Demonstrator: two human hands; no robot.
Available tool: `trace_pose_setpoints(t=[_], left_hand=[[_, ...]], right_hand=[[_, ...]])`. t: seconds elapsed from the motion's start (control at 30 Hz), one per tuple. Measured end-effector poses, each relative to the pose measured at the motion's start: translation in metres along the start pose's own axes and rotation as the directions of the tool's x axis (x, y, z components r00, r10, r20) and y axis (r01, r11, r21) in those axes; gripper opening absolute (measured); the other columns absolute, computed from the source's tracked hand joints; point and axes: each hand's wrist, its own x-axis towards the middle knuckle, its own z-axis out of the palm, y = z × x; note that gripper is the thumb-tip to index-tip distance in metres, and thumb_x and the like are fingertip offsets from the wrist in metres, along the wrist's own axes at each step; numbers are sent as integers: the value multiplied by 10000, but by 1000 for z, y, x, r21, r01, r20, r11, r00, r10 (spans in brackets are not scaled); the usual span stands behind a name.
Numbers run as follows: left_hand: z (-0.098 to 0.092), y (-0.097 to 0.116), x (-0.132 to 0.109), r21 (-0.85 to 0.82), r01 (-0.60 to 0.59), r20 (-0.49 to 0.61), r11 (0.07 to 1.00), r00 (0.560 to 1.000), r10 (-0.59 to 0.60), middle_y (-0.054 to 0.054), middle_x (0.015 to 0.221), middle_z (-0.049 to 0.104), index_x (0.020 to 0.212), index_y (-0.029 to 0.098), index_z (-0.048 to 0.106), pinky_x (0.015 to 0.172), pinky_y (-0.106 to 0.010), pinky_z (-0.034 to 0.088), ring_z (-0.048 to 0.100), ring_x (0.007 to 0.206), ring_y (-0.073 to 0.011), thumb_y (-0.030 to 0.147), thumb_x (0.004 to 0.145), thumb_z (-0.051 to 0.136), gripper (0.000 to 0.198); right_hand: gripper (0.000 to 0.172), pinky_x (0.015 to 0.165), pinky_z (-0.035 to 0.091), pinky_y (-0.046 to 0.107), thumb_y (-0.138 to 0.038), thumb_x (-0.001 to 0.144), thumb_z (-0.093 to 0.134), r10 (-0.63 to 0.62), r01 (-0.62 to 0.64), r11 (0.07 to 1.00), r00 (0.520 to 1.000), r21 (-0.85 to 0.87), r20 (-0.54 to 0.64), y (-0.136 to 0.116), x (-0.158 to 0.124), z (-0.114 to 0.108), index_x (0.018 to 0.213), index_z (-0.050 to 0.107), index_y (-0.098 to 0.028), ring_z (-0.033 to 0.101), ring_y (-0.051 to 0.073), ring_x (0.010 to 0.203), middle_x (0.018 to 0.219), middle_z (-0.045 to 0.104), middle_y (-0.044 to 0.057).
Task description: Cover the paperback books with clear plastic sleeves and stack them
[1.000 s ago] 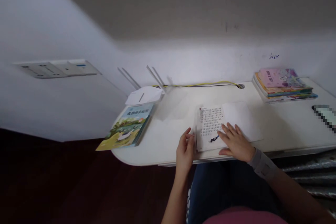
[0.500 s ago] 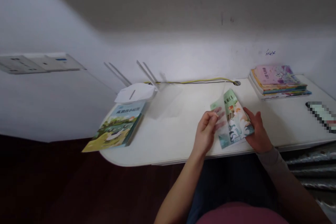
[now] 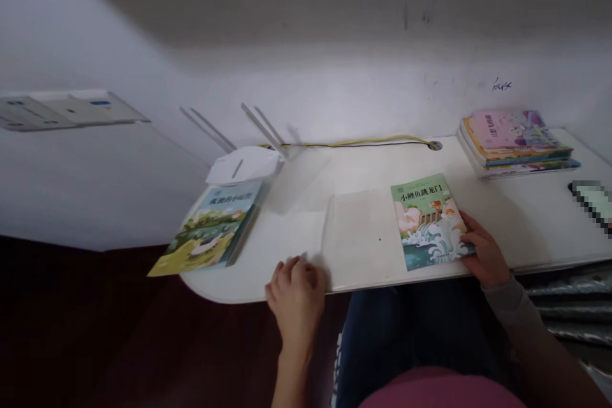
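A children's book [image 3: 430,223] with a green top and a carp-and-waves cover faces up near the front edge of the white desk. My right hand [image 3: 485,252] grips its lower right edge, thumb on top. From the book's left side a clear plastic cover [image 3: 356,236] spreads flat over the desk. At the lower left corner of that plastic, my left hand [image 3: 299,290] is closed with curled fingers, apparently pinching the sheet; the fingertips are partly hidden.
Another book [image 3: 213,226] lies at the left, overhanging the desk [image 3: 296,229], in front of a white router [image 3: 243,166] with antennas. A book stack [image 3: 516,146] stands back right, near a phone [image 3: 593,204]. A yellow cable [image 3: 358,141] runs along the wall.
My left hand has moved left and down, and the clear plastic has swung open from over the cover to flat on the desk. The right hand keeps hold of the book.
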Motion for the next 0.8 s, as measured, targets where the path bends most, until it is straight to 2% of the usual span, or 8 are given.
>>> trace_pose_setpoints(t=[0.07,0.13,0.2,0.33,0.47,0.57,0.67,0.8], left_hand=[[2,23,0,8,-64,-61,998,996,64,-224,1340,438,1116,110,545,1018,-631,273,286,1335,-388,232,812,520,328],[9,53,0,-123,-230,-56,965,973,225,-227,1427,336,1255,106,449,1043,-537,332,239,1374,-328,198,856,470,409],[22,85,-2,-299,-407,48,863,897,440,-187,1412,395,1268,136,442,1018,-416,417,352,1335,-244,167,899,384,374],[58,125,-7,-333,-444,210,832,825,524,-207,1356,473,1241,106,483,1005,-456,429,393,1307,-273,280,930,359,377],[75,129,-10,-260,-489,311,833,774,551,-235,1356,462,1290,73,457,1034,-525,357,362,1316,-325,461,902,396,552],[72,126,-10,-230,-531,343,816,740,579,-229,1389,421,1330,66,428,1051,-519,331,331,1328,-341,513,884,399,632],[67,128,-9,-191,-557,369,808,722,585,-194,1421,390,1382,111,375,1055,-522,318,312,1336,-346,516,883,396,643],[63,132,-9,-159,-560,396,813,718,572,-181,1443,357,1439,133,263,1052,-531,314,298,1343,-348,529,883,382,693]], right_hand=[[553,640,518,283,-97,524,566,-24,24,1000,1000,0,6,0,0,0,1048,667,-241,637,192,821,989,703,5],[537,631,520,283,-99,519,569,-38,38,999,999,7,0,1,0,1,1026,676,-241,641,192,804,961,708,2],[533,635,525,287,-94,509,575,-33,33,999,999,19,-4,2,0,2,1011,681,-239,645,192,796,939,713,3],[537,703,542,334,-100,515,588,-42,42,998,999,36,6,3,-1,2,1030,674,-230,652,224,861,944,718,10],[453,897,496,413,-207,641,639,-99,99,988,995,-120,6,-3,2,-13,1093,652,-238,589,256,1075,1114,676,15],[414,1081,327,414,-377,767,641,-276,262,889,961,-374,19,-12,9,-28,1163,613,-262,444,222,1262,1301,564,13],[529,1127,235,420,-495,818,584,-334,352,779,933,-519,133,-19,15,-35,1285,515,-255,389,203,1305,1342,525,47],[583,1122,252,427,-559,837,521,-291,364,744,932,-561,218,-18,16,-32,1330,470,-251,415,212,1288,1332,534,56]])
